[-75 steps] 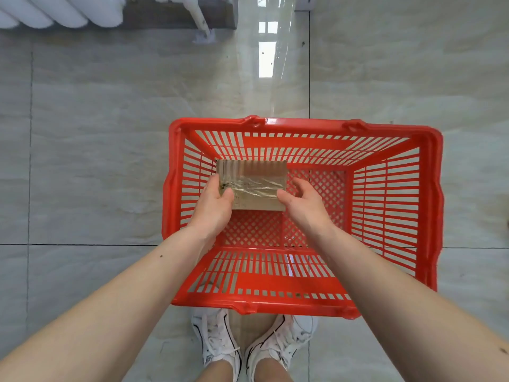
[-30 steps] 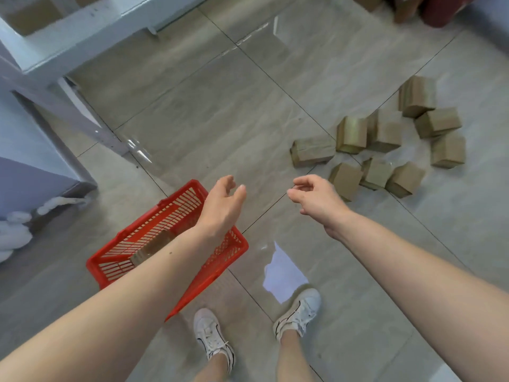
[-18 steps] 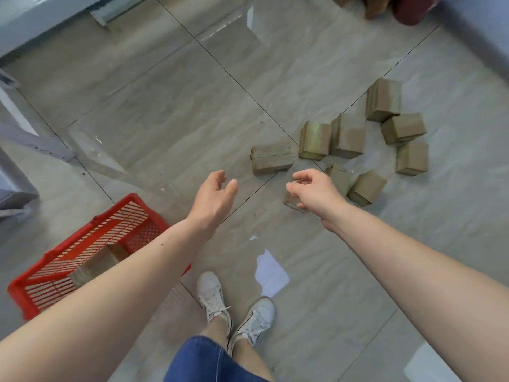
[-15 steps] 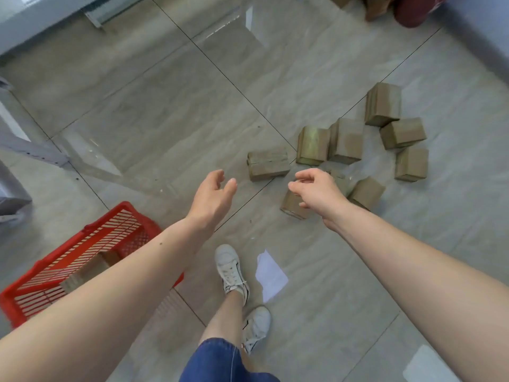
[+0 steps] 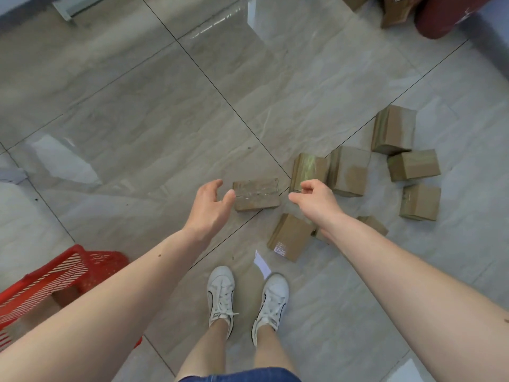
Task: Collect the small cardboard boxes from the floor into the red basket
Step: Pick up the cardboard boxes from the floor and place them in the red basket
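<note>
My white shoes (image 5: pixel 245 296) stand on the grey tile floor (image 5: pixel 143 128), the red basket (image 5: pixel 63 279) behind my left arm. Beyond the shoes, my left hand (image 5: pixel 210 208) and right hand (image 5: pixel 316 202), both spread and empty, flank a taped cardboard box (image 5: pixel 256 194); more boxes (image 5: pixel 396 161) lie scattered to its right.

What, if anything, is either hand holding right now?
Nothing. The left hand and right hand are open and empty, flanking the flat taped box on the floor.
</note>
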